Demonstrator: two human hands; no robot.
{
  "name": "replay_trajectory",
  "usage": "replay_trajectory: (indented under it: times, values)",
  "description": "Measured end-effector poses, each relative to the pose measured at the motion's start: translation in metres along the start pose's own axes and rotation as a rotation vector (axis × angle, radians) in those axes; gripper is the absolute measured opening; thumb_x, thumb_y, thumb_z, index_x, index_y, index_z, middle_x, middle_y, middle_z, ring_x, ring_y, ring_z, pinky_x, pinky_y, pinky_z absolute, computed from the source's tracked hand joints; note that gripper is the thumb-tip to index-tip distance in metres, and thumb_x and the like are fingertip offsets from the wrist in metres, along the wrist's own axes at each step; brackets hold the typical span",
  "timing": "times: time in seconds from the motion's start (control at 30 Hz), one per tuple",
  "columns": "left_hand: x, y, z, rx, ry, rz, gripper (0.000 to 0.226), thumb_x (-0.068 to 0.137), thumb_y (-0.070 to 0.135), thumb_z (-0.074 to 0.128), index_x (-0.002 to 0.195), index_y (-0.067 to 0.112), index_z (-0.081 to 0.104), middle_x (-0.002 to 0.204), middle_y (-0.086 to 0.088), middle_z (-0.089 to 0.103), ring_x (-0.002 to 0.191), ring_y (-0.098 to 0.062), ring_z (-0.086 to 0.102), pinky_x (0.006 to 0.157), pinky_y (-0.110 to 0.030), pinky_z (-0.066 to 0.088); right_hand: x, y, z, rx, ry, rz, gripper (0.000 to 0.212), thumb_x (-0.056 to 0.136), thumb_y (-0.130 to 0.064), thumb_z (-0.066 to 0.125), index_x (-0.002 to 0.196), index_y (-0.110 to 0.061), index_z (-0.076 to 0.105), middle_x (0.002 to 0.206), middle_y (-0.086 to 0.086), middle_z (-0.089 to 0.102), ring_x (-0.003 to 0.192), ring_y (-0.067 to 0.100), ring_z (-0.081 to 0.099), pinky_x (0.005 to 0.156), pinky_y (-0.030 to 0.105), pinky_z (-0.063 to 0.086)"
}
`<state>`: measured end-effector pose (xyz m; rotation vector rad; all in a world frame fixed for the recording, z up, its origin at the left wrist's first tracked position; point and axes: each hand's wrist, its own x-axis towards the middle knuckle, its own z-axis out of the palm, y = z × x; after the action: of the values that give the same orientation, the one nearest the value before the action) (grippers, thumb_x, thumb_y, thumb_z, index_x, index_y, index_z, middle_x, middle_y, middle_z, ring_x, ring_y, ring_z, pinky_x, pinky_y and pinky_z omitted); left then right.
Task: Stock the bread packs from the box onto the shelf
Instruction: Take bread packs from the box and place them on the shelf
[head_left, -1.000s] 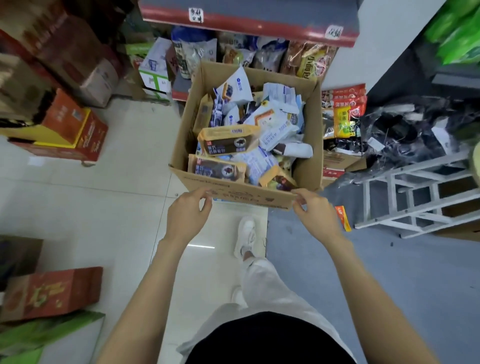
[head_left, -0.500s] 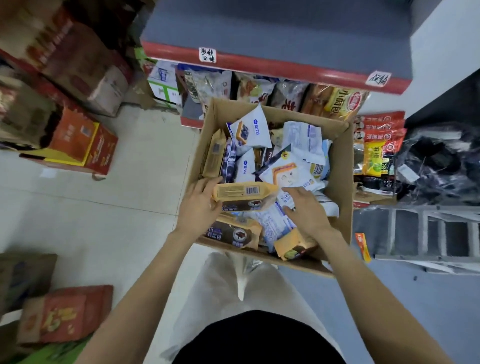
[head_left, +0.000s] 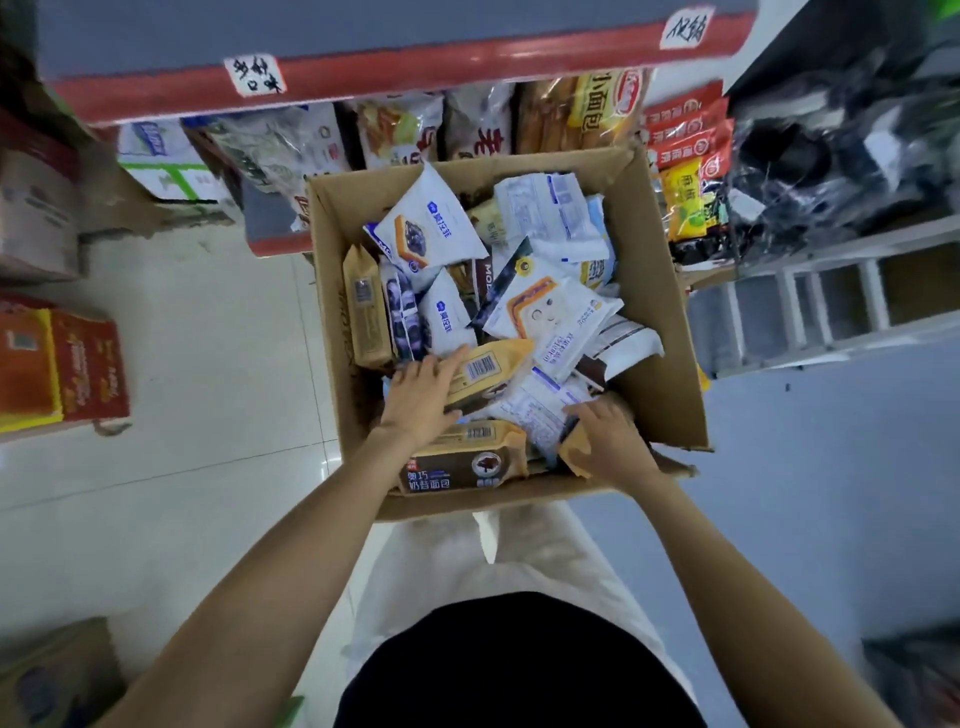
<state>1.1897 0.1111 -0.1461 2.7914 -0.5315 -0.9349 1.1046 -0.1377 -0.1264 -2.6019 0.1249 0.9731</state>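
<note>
Box: an open brown cardboard box (head_left: 654, 322) is sitting on the floor against the shelf, heaped with mixed bread packs.
Left hand: the left hand (head_left: 421, 397) is lying inside the box with its fingers spread and fairly straight, pressing on a tan plastic bread pack with a barcode label (head_left: 485, 371); it is not gripping it.
Right hand: the right hand (head_left: 610, 441) is reaching into the near right corner of the box, fingers curling over a tan pack edge (head_left: 571, 454) (whether they are actually pinching it cannot be told).
Near pack: a tan and brown bread pack with white Chinese lettering (head_left: 460, 462) is lying against the box's near wall, just below the left wrist.
White packs: white plastic packs with a blue logo and a sandwich picture (head_left: 426, 234) are standing tilted toward the back of the box.
Shelf: a grey shelf with a red front edge (head_left: 467, 65) is carrying handwritten white paper labels (head_left: 254, 75), too blurred to read; stocked bread bags (head_left: 608, 106) are sitting beneath it.
Side: red and orange cartons (head_left: 62, 364) are standing on the pale floor tiles at left.
</note>
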Motion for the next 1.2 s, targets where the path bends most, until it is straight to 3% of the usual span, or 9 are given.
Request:
replay_trajectory:
  times: [0.13, 0.27, 0.5, 0.6, 0.7, 0.8, 0.9, 1.07, 1.2]
  values:
    - [0.001, -0.006, 0.001, -0.003, 0.038, 0.043, 0.092, 0.083, 0.042, 0.066, 0.149, 0.031, 0.004, 0.133, -0.013, 0.044, 0.119, -0.032, 0.045, 0.097, -0.043, 0.039, -0.007, 0.039, -0.009, -0.123, -0.049, -0.037, 0.076, 0.077, 0.001, 0.058, 0.143, -0.025, 0.032, 0.148, -0.003, 0.034, 0.137, 0.024, 0.029, 0.103, 0.035, 0.034]
    - [0.0, -0.005, 0.003, 0.015, 0.061, 0.046, 0.091, 0.083, 0.042, 0.066, 0.149, 0.029, 0.006, 0.132, -0.013, 0.045, 0.119, -0.031, 0.046, 0.096, -0.042, 0.041, 0.012, 0.057, -0.019, -0.394, -0.094, -0.199, 0.08, 0.084, 0.002, 0.052, 0.147, -0.032, 0.019, 0.152, -0.008, 0.028, 0.139, 0.018, 0.025, 0.104, 0.033, 0.032]
    - [-0.006, 0.003, 0.001, 0.013, 0.124, 0.01, 0.088, 0.081, 0.042, 0.068, 0.149, 0.029, 0.013, 0.124, -0.011, 0.051, 0.11, -0.03, 0.053, 0.092, -0.042, 0.044, 0.045, 0.064, -0.029, -0.518, -0.193, -0.41, 0.072, 0.08, -0.035, 0.07, 0.139, -0.026, 0.031, 0.142, 0.004, 0.037, 0.129, 0.021, 0.036, 0.105, 0.034, 0.031]
    - [-0.01, 0.004, -0.003, -0.029, 0.129, -0.025, 0.086, 0.08, 0.045, 0.068, 0.148, 0.031, 0.016, 0.124, -0.01, 0.053, 0.111, -0.029, 0.053, 0.093, -0.043, 0.044, 0.03, 0.067, -0.037, -0.287, -0.159, -0.407, 0.064, 0.075, -0.045, 0.072, 0.126, -0.023, 0.04, 0.125, 0.003, 0.054, 0.117, 0.022, 0.05, 0.099, 0.031, 0.038]
    - [-0.016, 0.004, -0.007, -0.135, 0.129, -0.101, 0.085, 0.079, 0.047, 0.069, 0.146, 0.033, 0.018, 0.128, -0.008, 0.052, 0.114, -0.027, 0.053, 0.092, -0.042, 0.045, 0.008, 0.057, -0.051, 0.215, -0.026, -0.213, 0.055, 0.073, -0.043, 0.074, 0.111, -0.022, 0.04, 0.101, -0.001, 0.062, 0.092, 0.018, 0.06, 0.077, 0.031, 0.047]
    - [-0.026, 0.003, -0.013, -0.361, 0.137, -0.209, 0.083, 0.078, 0.047, 0.071, 0.144, 0.038, 0.022, 0.137, -0.001, 0.049, 0.118, -0.025, 0.052, 0.092, -0.041, 0.045, 0.001, 0.039, -0.065, 0.989, 0.039, 0.006, 0.052, 0.079, -0.032, 0.073, 0.119, -0.017, 0.044, 0.111, 0.002, 0.065, 0.102, 0.016, 0.063, 0.088, 0.036, 0.053]
    - [-0.036, 0.004, -0.021, -0.661, 0.158, -0.294, 0.082, 0.074, 0.048, 0.074, 0.141, 0.039, 0.028, 0.132, 0.004, 0.055, 0.112, -0.021, 0.058, 0.092, -0.04, 0.049, 0.006, 0.018, -0.07, 1.455, 0.043, 0.11, 0.037, 0.088, -0.027, 0.063, 0.122, -0.022, 0.049, 0.113, 0.005, 0.065, 0.107, 0.023, 0.062, 0.088, 0.041, 0.053]
    - [-0.053, 0.002, -0.045, -1.272, 0.328, -0.395, 0.091, 0.053, 0.057, 0.081, 0.132, 0.031, 0.043, 0.121, 0.004, 0.06, 0.109, -0.019, 0.061, 0.093, -0.048, 0.05, 0.011, -0.018, -0.081, 1.631, 0.03, 0.082, 0.047, 0.086, -0.032, 0.061, 0.13, -0.027, 0.046, 0.111, 0.001, 0.066, 0.101, 0.021, 0.064, 0.081, 0.038, 0.054]
    - [-0.06, -0.004, -0.068, -1.541, 0.369, -0.349, 0.079, 0.064, 0.038, 0.082, 0.132, 0.023, 0.044, 0.123, -0.004, 0.062, 0.104, -0.021, 0.065, 0.087, -0.046, 0.054, 0.012, -0.048, -0.094, 1.504, 0.089, 0.085, 0.048, 0.088, -0.04, 0.059, 0.132, -0.032, 0.041, 0.117, 0.002, 0.063, 0.105, 0.022, 0.062, 0.086, 0.043, 0.052]
